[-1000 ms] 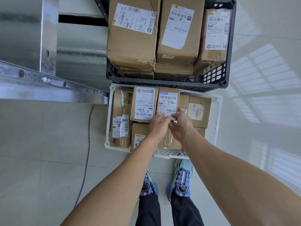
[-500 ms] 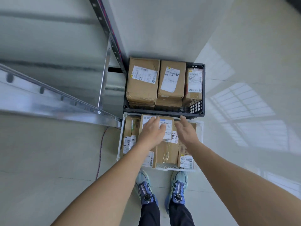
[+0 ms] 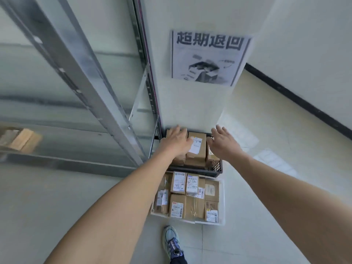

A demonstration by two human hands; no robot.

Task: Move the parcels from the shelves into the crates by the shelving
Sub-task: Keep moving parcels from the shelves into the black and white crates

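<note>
A white crate [image 3: 222, 202] on the floor is packed with several brown cardboard parcels [image 3: 178, 182] bearing white labels. Behind it stands a black crate [image 3: 218, 167], also full of brown parcels [image 3: 197, 145]. My left hand [image 3: 176, 141] and my right hand [image 3: 222, 142] hover with fingers spread and straight, in front of the black crate from this angle, and hold nothing. A blurred brown parcel [image 3: 21, 139] lies on the metal shelving [image 3: 82, 79] at the far left.
The shelving's steel uprights and beams fill the left. A white pillar carries a printed poster [image 3: 208, 56] above the crates. Pale tiled floor spreads to the right, up to a wall with a dark skirting strip [image 3: 297, 100]. One shoe [image 3: 172, 242] stands in front of the white crate.
Both hands let go of the parcel in the white crate and lifted away, open. The view rose and tilted up, so the crates look smaller and the poster appears.
</note>
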